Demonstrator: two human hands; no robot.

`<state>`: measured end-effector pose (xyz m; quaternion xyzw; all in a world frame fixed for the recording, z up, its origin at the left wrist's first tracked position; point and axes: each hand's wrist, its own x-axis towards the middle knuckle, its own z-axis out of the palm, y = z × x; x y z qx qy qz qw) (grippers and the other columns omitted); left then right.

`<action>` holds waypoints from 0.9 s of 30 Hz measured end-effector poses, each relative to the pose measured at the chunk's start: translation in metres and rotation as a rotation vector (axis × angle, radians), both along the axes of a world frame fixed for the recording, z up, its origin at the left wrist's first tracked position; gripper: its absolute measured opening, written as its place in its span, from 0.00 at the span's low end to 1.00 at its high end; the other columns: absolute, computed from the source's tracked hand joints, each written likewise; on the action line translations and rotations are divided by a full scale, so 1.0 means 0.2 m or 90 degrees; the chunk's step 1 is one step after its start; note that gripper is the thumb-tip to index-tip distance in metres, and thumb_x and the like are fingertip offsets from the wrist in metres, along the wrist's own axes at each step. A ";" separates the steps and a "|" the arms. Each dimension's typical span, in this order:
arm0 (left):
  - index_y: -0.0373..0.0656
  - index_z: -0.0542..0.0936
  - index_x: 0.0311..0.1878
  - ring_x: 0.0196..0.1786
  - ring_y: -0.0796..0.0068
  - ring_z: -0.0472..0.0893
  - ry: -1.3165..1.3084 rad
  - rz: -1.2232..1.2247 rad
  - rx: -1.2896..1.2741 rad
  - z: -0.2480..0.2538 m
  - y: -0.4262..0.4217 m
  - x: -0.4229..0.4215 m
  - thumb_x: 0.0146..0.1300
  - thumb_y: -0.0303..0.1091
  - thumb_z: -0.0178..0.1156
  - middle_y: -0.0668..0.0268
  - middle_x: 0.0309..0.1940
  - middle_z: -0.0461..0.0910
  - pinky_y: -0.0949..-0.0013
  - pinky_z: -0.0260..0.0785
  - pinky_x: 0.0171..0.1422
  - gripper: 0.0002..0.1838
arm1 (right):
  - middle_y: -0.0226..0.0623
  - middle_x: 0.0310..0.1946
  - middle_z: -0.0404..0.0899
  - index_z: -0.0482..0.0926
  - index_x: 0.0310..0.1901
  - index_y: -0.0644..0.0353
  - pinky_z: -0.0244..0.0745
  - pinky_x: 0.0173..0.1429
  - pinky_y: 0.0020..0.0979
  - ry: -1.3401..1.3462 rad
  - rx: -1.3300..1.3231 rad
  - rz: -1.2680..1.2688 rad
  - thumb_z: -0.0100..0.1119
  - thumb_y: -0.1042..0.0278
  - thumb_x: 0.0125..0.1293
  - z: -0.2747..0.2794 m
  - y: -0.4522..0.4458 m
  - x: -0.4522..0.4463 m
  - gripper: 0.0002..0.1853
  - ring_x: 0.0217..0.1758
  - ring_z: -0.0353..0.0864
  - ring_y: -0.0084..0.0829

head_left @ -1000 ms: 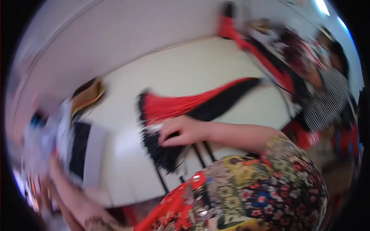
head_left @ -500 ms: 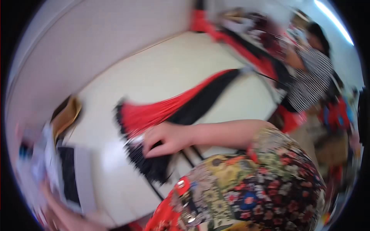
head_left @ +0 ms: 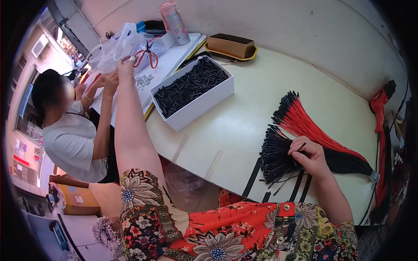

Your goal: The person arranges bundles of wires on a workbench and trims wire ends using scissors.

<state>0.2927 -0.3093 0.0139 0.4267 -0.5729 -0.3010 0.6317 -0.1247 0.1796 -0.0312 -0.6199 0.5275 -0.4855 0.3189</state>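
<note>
My right hand [head_left: 310, 157] is closed in a pinch on a black wire at the edge of the black wires [head_left: 283, 156], whose tips fan out on the table. Beside them lie red wires [head_left: 315, 126] with black ends. Both colours gather into one bundle at the far right. My left hand [head_left: 125, 69] is stretched far out to the left, its fingers closed by a clear plastic bag [head_left: 119, 43] and orange-handled scissors [head_left: 147, 57]. What it holds, if anything, is too small to make out. Small silvery pieces [head_left: 143, 81] lie nearby.
A white box [head_left: 204, 106] full of short black tubes stands mid-table. Behind it are a gold box in a yellow tray [head_left: 230, 47] and a bottle [head_left: 175, 24]. A co-worker [head_left: 72, 135] sits at left, hands near mine. A red glue gun [head_left: 381, 104] is at right.
The view has swung left, bringing the co-worker and white box into sight. My left arm now reaches out left. One of my hands was over the wires before; my right hand is there now.
</note>
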 end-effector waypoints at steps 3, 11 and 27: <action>0.31 0.70 0.48 0.39 0.66 0.85 -0.012 0.025 -0.023 0.04 0.09 -0.05 0.58 0.20 0.59 0.51 0.36 0.82 0.76 0.75 0.43 0.15 | 0.34 0.36 0.80 0.81 0.32 0.62 0.70 0.52 0.31 0.048 -0.024 -0.010 0.62 0.78 0.55 0.00 0.01 0.02 0.03 0.46 0.77 0.30; 0.44 0.77 0.49 0.32 0.78 0.80 -0.314 0.145 -0.117 0.25 0.31 -0.13 0.60 0.34 0.60 0.64 0.30 0.84 0.73 0.69 0.35 0.14 | 0.37 0.42 0.80 0.80 0.33 0.62 0.71 0.54 0.32 0.124 -0.079 -0.024 0.63 0.78 0.54 -0.02 0.02 0.03 0.04 0.49 0.78 0.34; 0.31 0.73 0.53 0.39 0.73 0.81 0.094 -0.300 -0.073 0.43 1.26 -0.42 0.65 0.26 0.57 0.53 0.42 0.80 0.73 0.77 0.47 0.15 | 0.36 0.35 0.81 0.81 0.35 0.64 0.73 0.49 0.27 0.117 -0.143 -0.012 0.64 0.72 0.57 -0.16 -0.03 -0.03 0.06 0.43 0.80 0.30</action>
